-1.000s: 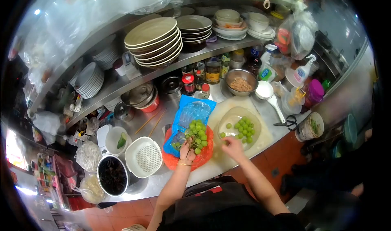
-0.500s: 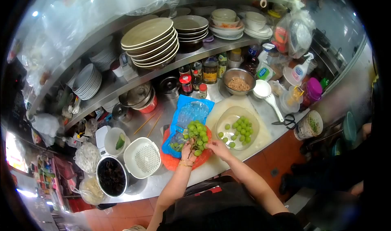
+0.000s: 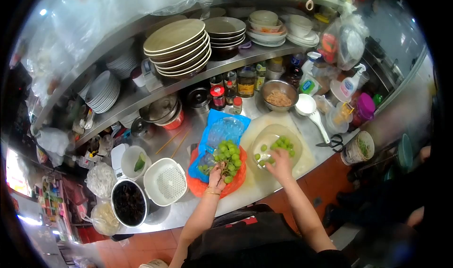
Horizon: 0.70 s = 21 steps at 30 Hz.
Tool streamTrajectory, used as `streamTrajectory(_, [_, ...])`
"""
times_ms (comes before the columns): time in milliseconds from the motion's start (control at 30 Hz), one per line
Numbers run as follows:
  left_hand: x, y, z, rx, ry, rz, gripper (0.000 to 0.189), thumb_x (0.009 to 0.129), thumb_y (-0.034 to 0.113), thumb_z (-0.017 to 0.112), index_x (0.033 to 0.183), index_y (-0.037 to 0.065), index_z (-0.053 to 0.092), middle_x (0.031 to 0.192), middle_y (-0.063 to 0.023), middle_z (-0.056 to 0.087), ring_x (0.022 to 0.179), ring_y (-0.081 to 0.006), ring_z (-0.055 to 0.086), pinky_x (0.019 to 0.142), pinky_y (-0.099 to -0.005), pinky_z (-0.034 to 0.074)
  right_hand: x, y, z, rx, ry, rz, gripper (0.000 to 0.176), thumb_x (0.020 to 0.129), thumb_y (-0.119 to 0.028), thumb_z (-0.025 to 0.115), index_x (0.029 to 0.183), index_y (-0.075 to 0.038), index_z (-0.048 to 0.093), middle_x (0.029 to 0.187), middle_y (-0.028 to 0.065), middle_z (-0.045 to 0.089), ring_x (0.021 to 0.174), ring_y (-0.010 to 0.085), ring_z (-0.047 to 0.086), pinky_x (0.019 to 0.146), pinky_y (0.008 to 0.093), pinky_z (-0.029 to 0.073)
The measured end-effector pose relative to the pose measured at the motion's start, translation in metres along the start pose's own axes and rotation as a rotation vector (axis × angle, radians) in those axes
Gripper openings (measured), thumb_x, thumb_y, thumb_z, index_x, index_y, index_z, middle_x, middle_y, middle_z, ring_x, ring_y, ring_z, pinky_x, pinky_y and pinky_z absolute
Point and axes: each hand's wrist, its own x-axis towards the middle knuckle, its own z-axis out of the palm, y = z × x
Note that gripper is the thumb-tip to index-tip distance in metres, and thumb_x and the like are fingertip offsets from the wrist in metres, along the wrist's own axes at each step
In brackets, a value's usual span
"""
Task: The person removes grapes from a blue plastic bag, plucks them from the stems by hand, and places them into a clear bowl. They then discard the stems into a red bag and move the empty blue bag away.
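My right hand (image 3: pixel 281 163) has left the grape bunch (image 3: pixel 227 157), where it was half a second ago, and is now over the near side of the clear bowl (image 3: pixel 262 136). Its fingers curl down inside the rim, and I cannot tell whether they pinch a grape or are empty. My left hand (image 3: pixel 216 176) has not shifted. It stays just left of the bowl, closed around the stem at the near end of the bunch, with a thin bangle on the wrist. The bunch lies on an orange bag (image 3: pixel 205 187) left of the bowl, and a blue bag (image 3: pixel 225 125) spreads out behind it. Loose green grapes (image 3: pixel 284 144) sit in the far half of the bowl, a few of them close to my right fingertips. The bowl rests on a pale cutting board (image 3: pixel 304 161). Scissors (image 3: pixel 333 143) lie to the right of the bowl, and a metal bowl (image 3: pixel 279 96) of minced filling stands behind it. Well to the left of the bowl, beyond the bags, a white colander (image 3: pixel 166 182) sits beside a dark pot (image 3: pixel 129 203).
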Motion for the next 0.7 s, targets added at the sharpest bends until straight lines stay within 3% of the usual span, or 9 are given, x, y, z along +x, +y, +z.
streamTrajectory(67, [-0.002, -0.005, 0.014, 0.032, 0.029, -0.017, 0.025, 0.088, 0.003, 0.04, 0.112, -0.001, 0.048, 0.108, -0.014, 0.056, 0.099, -0.0261, 0.056, 0.085, -0.0376, 0.048, 0.001, -0.007, 0.027, 0.281, -0.127, -0.11, 0.039, 0.067, -0.012, 0.066, 0.105, -0.009, 0.057, 0.108, 0.0129, 0.05, 0.099, 0.0292, 0.052, 0.08, 0.0376, 0.045])
streamTrajectory(167, [-0.006, -0.006, 0.019, 0.051, 0.003, -0.016, 0.023, 0.089, 0.004, 0.044, 0.11, -0.002, 0.05, 0.105, -0.0134, 0.057, 0.095, -0.0249, 0.058, 0.082, -0.0362, 0.049, 0.009, -0.036, 0.05, 0.306, -0.211, -0.227, 0.03, 0.071, -0.01, 0.062, 0.101, -0.007, 0.059, 0.105, 0.0125, 0.053, 0.095, 0.0295, 0.054, 0.08, 0.0363, 0.046])
streamTrajectory(367, [-0.012, -0.001, 0.008, 0.1, 0.039, -0.006, 0.022, 0.089, 0.005, 0.044, 0.108, -0.003, 0.051, 0.104, -0.0132, 0.058, 0.093, -0.024, 0.058, 0.081, -0.0357, 0.049, 0.016, -0.048, 0.044, 0.293, -0.522, 0.027, 0.029, 0.066, -0.024, 0.066, 0.087, -0.004, 0.062, 0.08, 0.0147, 0.061, 0.076, 0.03, 0.059, 0.068, 0.0367, 0.048])
streamTrajectory(467, [-0.013, -0.006, -0.001, 0.054, 0.042, 0.056, 0.023, 0.088, 0.006, 0.047, 0.109, -0.003, 0.05, 0.104, -0.014, 0.057, 0.095, -0.0241, 0.057, 0.084, -0.0366, 0.048, 0.025, -0.046, 0.018, 0.347, -0.543, 0.23, 0.032, 0.062, -0.029, 0.066, 0.081, -0.004, 0.064, 0.069, 0.0153, 0.061, 0.067, 0.0304, 0.059, 0.063, 0.0378, 0.048])
streamTrajectory(533, [-0.014, -0.001, -0.009, 0.04, 0.037, 0.072, 0.024, 0.088, 0.007, 0.047, 0.11, -0.002, 0.05, 0.106, -0.0133, 0.057, 0.098, -0.0244, 0.056, 0.086, -0.0373, 0.047, 0.028, -0.016, 0.005, 0.311, -0.63, 0.318, 0.029, 0.062, -0.028, 0.067, 0.079, -0.005, 0.065, 0.079, 0.0148, 0.062, 0.073, 0.0285, 0.06, 0.067, 0.0369, 0.048])
streamTrajectory(633, [-0.026, 0.012, 0.013, -0.024, -0.016, 0.012, 0.026, 0.087, 0.007, 0.048, 0.113, 0.0, 0.05, 0.108, -0.0118, 0.056, 0.1, -0.0245, 0.055, 0.088, -0.0378, 0.046, 0.019, -0.002, -0.017, -0.189, -0.158, 0.02, 0.026, 0.064, -0.028, 0.067, 0.075, -0.004, 0.064, 0.082, 0.0159, 0.061, 0.074, 0.0312, 0.058, 0.07, 0.0392, 0.047])
streamTrajectory(700, [-0.025, 0.012, 0.022, -0.078, -0.029, -0.038, 0.027, 0.088, 0.008, 0.048, 0.113, 0.001, 0.05, 0.109, -0.0107, 0.056, 0.1, -0.0244, 0.055, 0.088, -0.0379, 0.046, 0.014, -0.006, 0.008, 0.052, -0.289, -0.006, 0.028, 0.067, -0.024, 0.066, 0.087, -0.005, 0.063, 0.089, 0.0132, 0.061, 0.079, 0.0281, 0.058, 0.072, 0.0364, 0.047])
